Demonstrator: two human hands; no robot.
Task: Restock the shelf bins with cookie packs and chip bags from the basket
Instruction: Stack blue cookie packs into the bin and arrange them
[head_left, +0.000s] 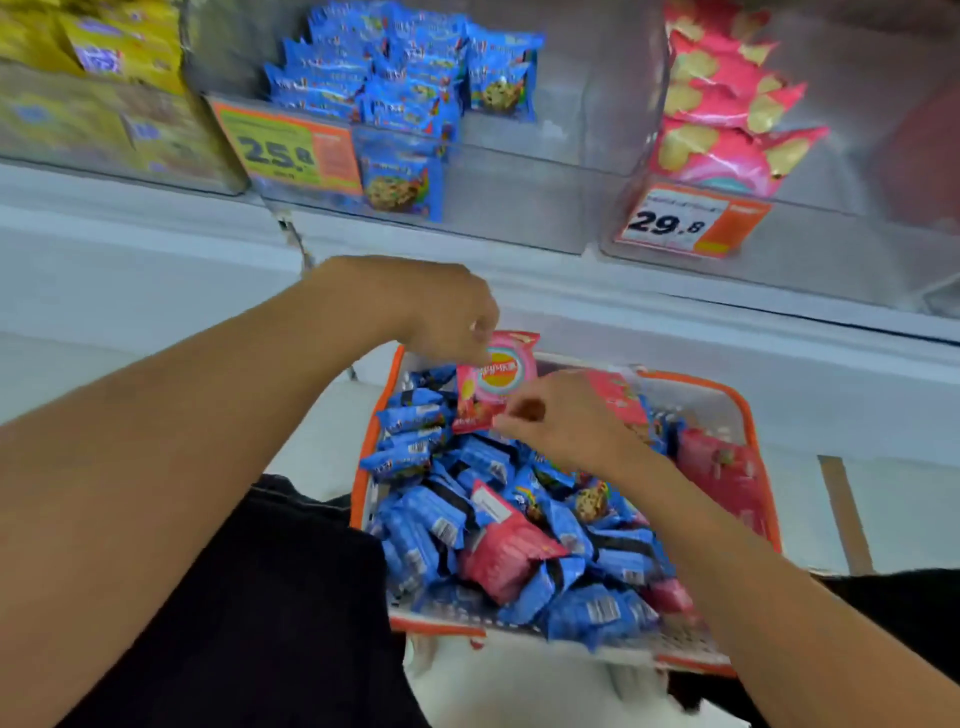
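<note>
An orange-rimmed basket (748, 415) below me is heaped with blue cookie packs (431, 530) and pink chip bags (506, 561). Above its far end a pink chip bag (498, 382) hangs upright. My left hand (441, 312) pinches its top edge, and my right hand (561, 415) pinches its lower right side. On the shelf above, a clear bin (519, 202) holds blue cookie packs (395, 78), and another clear bin (831, 223) to its right holds pink chip bags (717, 119).
A third bin at the upper left holds yellow packs (104, 62). Orange price tags reading 25.8 (291, 150) and 29.8 (685, 221) sit on the bin fronts. A white shelf ledge (675, 312) runs between the bins and the basket. My dark trouser leg (280, 597) is left of the basket.
</note>
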